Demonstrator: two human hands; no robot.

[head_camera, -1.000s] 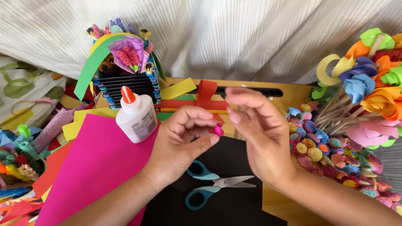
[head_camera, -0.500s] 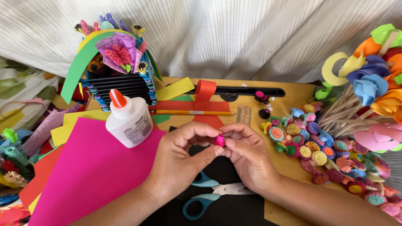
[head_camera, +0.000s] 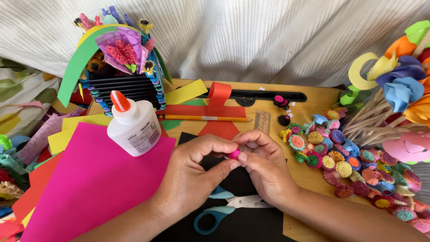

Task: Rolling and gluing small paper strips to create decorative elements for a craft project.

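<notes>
My left hand and my right hand meet over a black paper sheet, fingertips pinched together on a small pink rolled paper piece. Both hands grip it from either side. Blue-handled scissors lie on the black sheet just under my wrists, partly hidden. A white glue bottle with an orange cap stands to the left, on a magenta paper sheet.
A pile of small colourful rolled paper flowers lies at the right. Big paper flowers on sticks fill the right edge. A paper basket with flowers, a pencil, a ruler and red paper strips sit behind.
My right hand has come down and closed in on the pink piece, joining my left hand. Both hands have lowered slightly toward the black sheet.
</notes>
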